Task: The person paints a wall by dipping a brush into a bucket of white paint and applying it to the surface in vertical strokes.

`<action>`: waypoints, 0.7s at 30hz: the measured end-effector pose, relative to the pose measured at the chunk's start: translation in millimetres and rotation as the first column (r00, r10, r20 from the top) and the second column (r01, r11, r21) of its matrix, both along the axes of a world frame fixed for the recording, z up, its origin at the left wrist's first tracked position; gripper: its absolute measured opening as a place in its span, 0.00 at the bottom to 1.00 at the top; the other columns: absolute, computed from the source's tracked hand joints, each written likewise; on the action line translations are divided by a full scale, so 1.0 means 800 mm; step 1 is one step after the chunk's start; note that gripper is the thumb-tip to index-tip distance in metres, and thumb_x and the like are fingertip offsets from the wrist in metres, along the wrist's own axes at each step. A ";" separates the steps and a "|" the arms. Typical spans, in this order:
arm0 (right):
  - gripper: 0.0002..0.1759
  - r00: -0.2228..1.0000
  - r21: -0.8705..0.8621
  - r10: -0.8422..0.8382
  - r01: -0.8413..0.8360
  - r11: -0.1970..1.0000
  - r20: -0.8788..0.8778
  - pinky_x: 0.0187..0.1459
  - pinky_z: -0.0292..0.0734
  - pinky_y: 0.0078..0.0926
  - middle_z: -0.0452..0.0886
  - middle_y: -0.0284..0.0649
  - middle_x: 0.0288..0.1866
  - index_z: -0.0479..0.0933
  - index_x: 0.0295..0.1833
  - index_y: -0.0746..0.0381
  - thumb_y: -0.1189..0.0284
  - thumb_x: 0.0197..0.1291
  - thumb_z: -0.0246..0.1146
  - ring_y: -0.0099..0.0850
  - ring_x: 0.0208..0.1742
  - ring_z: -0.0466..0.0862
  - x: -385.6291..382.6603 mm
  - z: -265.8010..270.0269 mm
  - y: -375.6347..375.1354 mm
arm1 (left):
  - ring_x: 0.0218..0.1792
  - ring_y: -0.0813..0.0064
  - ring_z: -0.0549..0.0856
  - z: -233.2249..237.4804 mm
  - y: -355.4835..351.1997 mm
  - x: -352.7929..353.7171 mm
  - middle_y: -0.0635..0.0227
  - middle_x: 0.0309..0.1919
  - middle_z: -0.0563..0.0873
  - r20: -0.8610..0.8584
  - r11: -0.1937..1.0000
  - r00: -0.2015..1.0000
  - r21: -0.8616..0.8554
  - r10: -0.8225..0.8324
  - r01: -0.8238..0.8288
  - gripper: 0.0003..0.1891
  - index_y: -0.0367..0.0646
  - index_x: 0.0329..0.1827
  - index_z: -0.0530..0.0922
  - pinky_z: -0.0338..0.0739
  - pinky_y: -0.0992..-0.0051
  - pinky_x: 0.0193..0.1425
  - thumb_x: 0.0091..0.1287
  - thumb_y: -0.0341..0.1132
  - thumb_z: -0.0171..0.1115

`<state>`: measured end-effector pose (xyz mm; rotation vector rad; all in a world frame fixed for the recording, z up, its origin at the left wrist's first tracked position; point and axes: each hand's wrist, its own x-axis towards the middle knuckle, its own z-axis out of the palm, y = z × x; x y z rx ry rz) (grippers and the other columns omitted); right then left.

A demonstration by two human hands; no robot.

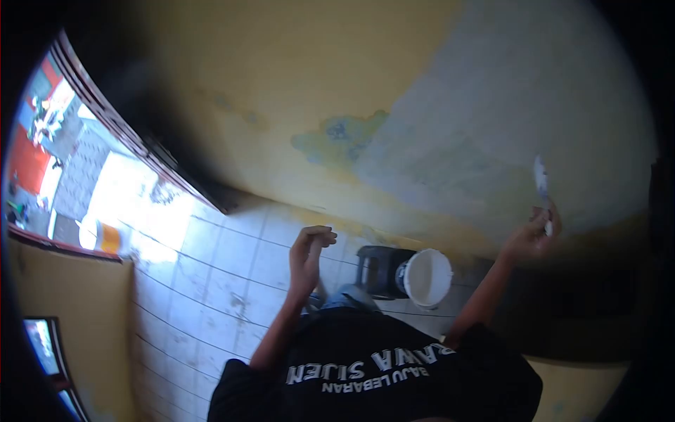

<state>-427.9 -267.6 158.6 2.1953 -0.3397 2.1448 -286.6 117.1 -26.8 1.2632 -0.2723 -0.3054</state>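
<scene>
Wall (281, 70): yellow paint, with a broad pale grey-white area ahead of the right hand and a patch of flaking green and blue between and beyond the two hands. Floor (204, 288): white square tiles, marked and smudged, below and to the left of the left hand. Left hand (309, 257): empty, raised over the floor, fingers loosely bent, well apart from the other. Right hand (538, 235): closed around a slim tool (541, 177), its far part coated white and pointing away from the hand, near the wall; exact type not clear, contact with the wall cannot be told. White bucket (427, 279): one, round, between the hands and lower than the right, pale inside. Dark stool (383, 271): one, at the bucket's left, partly hidden by it. Second bucket (100, 235): white and orange, far left of the left hand, in bright light.
</scene>
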 end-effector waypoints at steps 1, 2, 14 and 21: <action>0.12 0.999 0.048 -0.027 0.029 0.998 -0.042 0.36 0.86 0.26 0.87 0.48 0.48 0.81 0.54 0.71 0.71 0.82 0.60 0.34 0.36 0.87 -0.011 -0.037 -0.015 | 0.48 0.70 0.90 0.001 0.000 0.004 0.58 0.46 0.91 0.009 1.000 1.000 -0.024 0.017 -0.017 0.10 0.33 0.56 0.82 0.83 0.71 0.58 0.82 0.26 0.53; 0.10 0.995 0.096 -0.053 0.061 0.994 -0.089 0.37 0.86 0.27 0.88 0.47 0.48 0.82 0.55 0.69 0.72 0.81 0.61 0.34 0.37 0.87 -0.024 -0.077 -0.027 | 0.47 0.68 0.90 -0.001 0.001 0.010 0.57 0.45 0.91 0.067 0.999 0.997 -0.021 0.046 -0.045 0.10 0.33 0.57 0.81 0.84 0.68 0.56 0.82 0.29 0.55; 0.13 0.930 0.747 -0.275 0.360 0.558 -0.242 0.43 0.85 0.39 0.89 0.49 0.45 0.84 0.53 0.68 0.67 0.78 0.65 0.41 0.42 0.90 -0.248 -0.356 -0.047 | 0.49 0.66 0.90 0.022 -0.057 0.008 0.56 0.48 0.90 0.241 0.981 0.953 0.107 -0.183 0.161 0.12 0.32 0.58 0.81 0.84 0.68 0.57 0.82 0.28 0.52; 0.17 0.930 0.952 -0.365 0.082 0.294 0.033 0.29 0.77 0.24 0.89 0.37 0.38 0.86 0.49 0.65 0.61 0.78 0.63 0.23 0.26 0.83 -0.267 -0.405 -0.045 | 0.49 0.68 0.89 0.060 -0.130 -0.079 0.57 0.46 0.91 0.311 0.947 0.895 0.136 -0.321 0.293 0.11 0.33 0.57 0.81 0.83 0.68 0.57 0.84 0.30 0.53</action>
